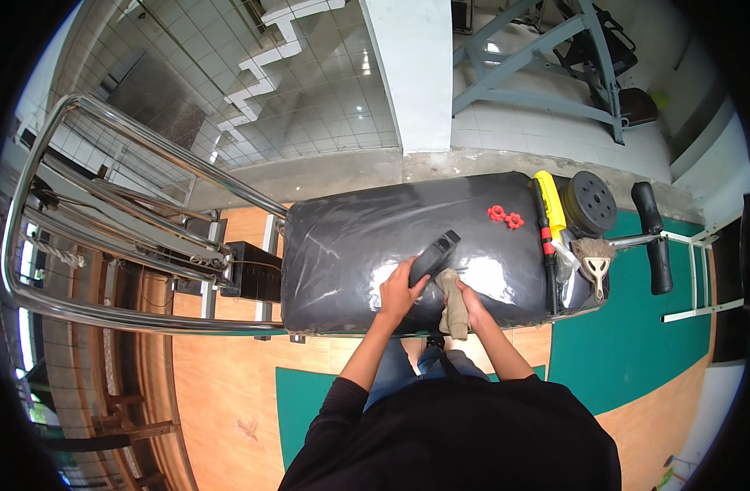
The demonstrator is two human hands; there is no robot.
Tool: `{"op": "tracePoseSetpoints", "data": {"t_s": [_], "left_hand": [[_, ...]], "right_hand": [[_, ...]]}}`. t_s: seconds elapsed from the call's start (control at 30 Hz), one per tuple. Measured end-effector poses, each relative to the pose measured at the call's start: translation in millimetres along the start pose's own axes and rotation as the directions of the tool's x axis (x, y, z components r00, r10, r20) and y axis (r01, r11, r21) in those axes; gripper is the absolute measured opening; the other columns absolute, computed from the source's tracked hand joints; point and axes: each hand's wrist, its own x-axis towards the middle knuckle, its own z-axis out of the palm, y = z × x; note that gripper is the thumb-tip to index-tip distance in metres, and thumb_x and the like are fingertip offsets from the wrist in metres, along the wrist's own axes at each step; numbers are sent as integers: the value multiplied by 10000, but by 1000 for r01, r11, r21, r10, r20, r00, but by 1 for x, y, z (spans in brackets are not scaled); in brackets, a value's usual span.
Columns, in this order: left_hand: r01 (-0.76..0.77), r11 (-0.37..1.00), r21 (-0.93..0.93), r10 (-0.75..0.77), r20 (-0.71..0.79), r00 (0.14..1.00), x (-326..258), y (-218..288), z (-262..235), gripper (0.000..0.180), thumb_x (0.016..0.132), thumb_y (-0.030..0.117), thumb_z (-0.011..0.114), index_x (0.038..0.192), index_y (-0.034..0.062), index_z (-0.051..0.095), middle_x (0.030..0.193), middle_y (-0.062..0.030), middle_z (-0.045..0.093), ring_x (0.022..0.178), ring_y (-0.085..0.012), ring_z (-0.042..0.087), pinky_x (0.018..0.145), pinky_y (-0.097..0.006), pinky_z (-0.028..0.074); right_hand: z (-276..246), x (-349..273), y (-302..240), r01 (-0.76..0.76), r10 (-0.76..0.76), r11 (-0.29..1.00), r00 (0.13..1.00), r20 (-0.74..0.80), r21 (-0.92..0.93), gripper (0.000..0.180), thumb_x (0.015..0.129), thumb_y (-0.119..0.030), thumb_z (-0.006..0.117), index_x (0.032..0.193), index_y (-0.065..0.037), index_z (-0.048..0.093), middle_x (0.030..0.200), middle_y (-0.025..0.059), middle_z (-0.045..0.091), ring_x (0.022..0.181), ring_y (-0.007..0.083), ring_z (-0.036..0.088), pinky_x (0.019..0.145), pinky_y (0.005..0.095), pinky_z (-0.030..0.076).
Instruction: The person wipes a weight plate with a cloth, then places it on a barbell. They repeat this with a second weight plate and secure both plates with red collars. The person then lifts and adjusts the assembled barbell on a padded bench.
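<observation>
My left hand (398,288) is closed round the lower end of a dark grey, elongated piece with a squared far end (432,259); its exact kind is unclear. A folded beige cloth (454,309) hangs from my right hand (471,303), its upper end touching or very close to the dark piece. Both hands are over the near side of a black padded bench (350,237) with a shiny cover. Beyond them on the pad lie two red star-shaped collar nuts (504,216).
Along the bench's right end sit a black bar with red bands (546,245), a yellow object (549,200), a round black weight plate (589,203) and a wide brush (593,266). Chrome rails (146,164) stand left; black foam rollers (660,266) stick out right.
</observation>
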Motion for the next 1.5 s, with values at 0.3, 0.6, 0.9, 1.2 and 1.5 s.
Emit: {"op": "tracePoseSetpoints", "data": {"t_s": [0.3, 0.6, 0.9, 1.2, 1.5], "left_hand": [[-354, 933, -68, 360, 174, 917, -18, -22, -16, 645, 578, 20, 713, 1193, 111, 544, 1248, -28, 552, 1116, -234, 547, 911, -360, 460], [-606, 787, -113, 617, 176, 767, 20, -72, -28, 527, 658, 7, 612, 1174, 105, 571, 1190, -43, 579, 1078, -229, 552, 903, -356, 434], [-769, 611, -187, 786, 258, 562, 25, -108, -38, 449, 790, 81, 525, 1238, 95, 533, 1261, -70, 546, 1128, -228, 532, 916, -350, 420], [-717, 690, 97, 599, 480, 642, 20, -159, -39, 752, 764, 189, 675, 1420, 241, 310, 1469, -13, 315, 1326, -212, 347, 1035, -411, 387], [-567, 822, -51, 457, 654, 603, 46, -143, -11, 648, 822, 477, 603, 1355, 149, 436, 1452, -96, 335, 1317, -250, 357, 1029, -484, 366]], "right_hand": [[28, -36, 10, -278, 141, 852, 938, 318, 443, 356, 926, -375, 390, 1005, -53, 521, 777, 42, 496, 627, 140, 452, 525, 262, 378], [51, -49, -7, -172, 81, 880, 973, 217, 443, 765, 763, -742, 501, 1092, -54, 556, 879, 100, 593, 652, 190, 565, 578, 327, 489], [99, -61, 13, 241, -352, 900, 894, -276, -364, 485, 862, -390, 605, 1176, -22, 565, 1059, 72, 637, 976, 154, 577, 872, 285, 447], [125, -5, 6, 251, -425, 833, 860, -280, -494, 484, 830, -315, 662, 1214, -34, 569, 1109, 90, 626, 989, 172, 579, 879, 291, 447], [59, -10, -43, 162, -695, 570, 617, -368, -806, 539, 800, -334, 695, 1205, -15, 541, 1104, 203, 621, 1003, 299, 611, 867, 376, 471]]}}
